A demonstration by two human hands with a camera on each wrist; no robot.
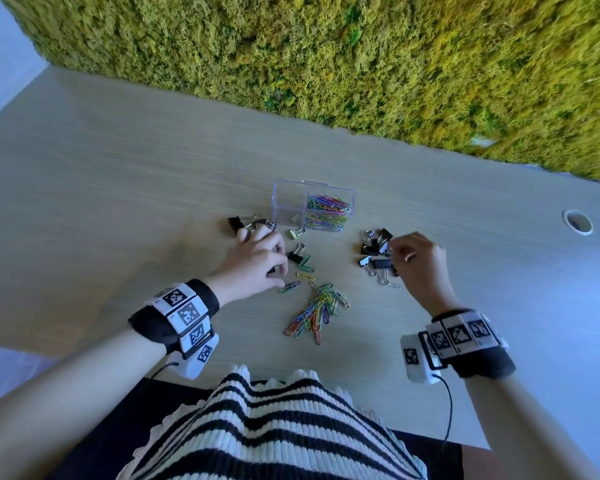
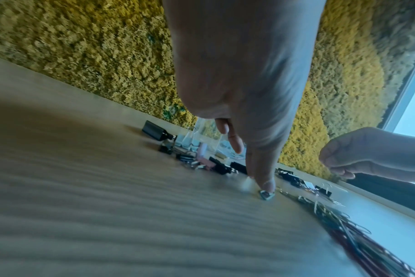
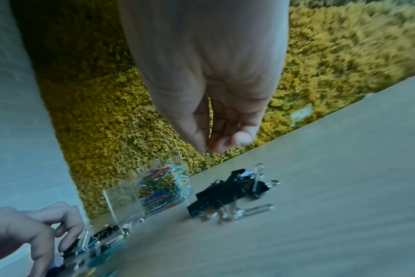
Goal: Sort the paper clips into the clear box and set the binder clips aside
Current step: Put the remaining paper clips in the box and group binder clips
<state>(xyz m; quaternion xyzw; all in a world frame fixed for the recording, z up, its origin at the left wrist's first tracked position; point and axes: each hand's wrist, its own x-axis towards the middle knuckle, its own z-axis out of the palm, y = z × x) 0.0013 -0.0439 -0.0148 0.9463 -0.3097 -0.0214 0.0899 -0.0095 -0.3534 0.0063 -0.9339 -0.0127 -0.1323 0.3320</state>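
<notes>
The clear box (image 1: 291, 202) stands mid-table, its right compartment full of coloured paper clips (image 1: 328, 209). A loose heap of paper clips (image 1: 317, 311) lies nearer me. My left hand (image 1: 258, 256) hovers beside several binder clips (image 1: 236, 222), and its thumb presses a single paper clip (image 2: 265, 194) flat on the table. The other fingers arch loosely over the clips. My right hand (image 1: 414, 258) is above the black binder clip pile (image 1: 376, 254) on the right. Its fingertips (image 3: 203, 144) are drawn together, and I see nothing between them.
A pale binder clip (image 1: 296, 233) and a black one (image 1: 296, 256) lie between the box and the heap. A moss wall (image 1: 326, 57) runs along the table's far edge. There is a round cable hole (image 1: 577, 221) at the far right.
</notes>
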